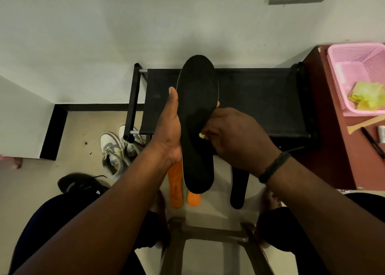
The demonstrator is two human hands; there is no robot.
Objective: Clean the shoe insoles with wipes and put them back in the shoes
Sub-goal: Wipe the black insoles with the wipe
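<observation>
Black insole (198, 116) is held upright in mid-air, over the black shoe rack (260, 99), toe end up. Left hand (169, 126) cups its left edge, thumb along the side, fingers wrapped behind w/ tips showing at the right edge. Right hand (233, 135) is curled, pinching a small yellow wipe (202, 136) against the insole's mid-face.

To do it well, I'd say: keep the left hand's grip firm so the insole doesn't flex away, run the wipe heel-to-toe in overlapping passes, then do edges & the other side.

Orange insoles (176, 187) and another black one (239, 189) lie on the floor below, so prob. more to wipe. White sneakers (116, 149) and a black shoe (81, 184) sit left on the floor. Pink basket (341, 82) w/ yellow wipes (366, 98) is on the tabletop (333, 149) at right.
</observation>
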